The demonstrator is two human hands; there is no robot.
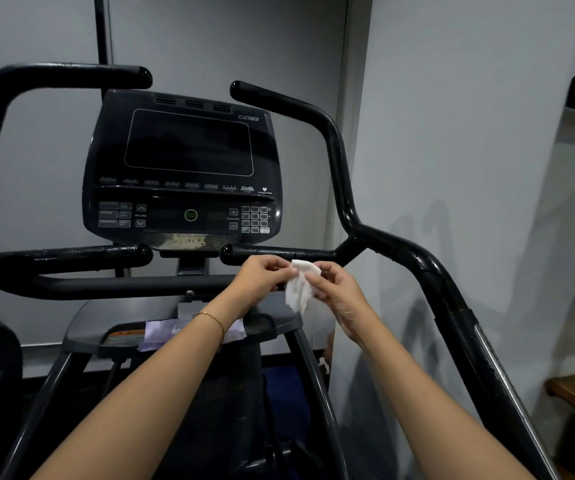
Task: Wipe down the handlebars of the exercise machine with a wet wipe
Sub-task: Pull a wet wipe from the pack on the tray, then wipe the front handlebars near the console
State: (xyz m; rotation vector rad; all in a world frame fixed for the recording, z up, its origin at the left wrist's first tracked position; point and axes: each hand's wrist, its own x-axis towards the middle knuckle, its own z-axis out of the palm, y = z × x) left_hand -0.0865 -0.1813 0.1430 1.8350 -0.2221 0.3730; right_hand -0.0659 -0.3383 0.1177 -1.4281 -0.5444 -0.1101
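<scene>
Both my hands, left (262, 277) and right (331, 285), pinch the wipe (300, 289) just below the inner right bar (279, 253), seemingly still folded, so it could tear, slip, or wipe too narrowly.

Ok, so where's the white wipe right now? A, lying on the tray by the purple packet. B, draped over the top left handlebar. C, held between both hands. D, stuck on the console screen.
C: the left hand and right hand both pinch the wipe, just below the short right handlebar.
</scene>
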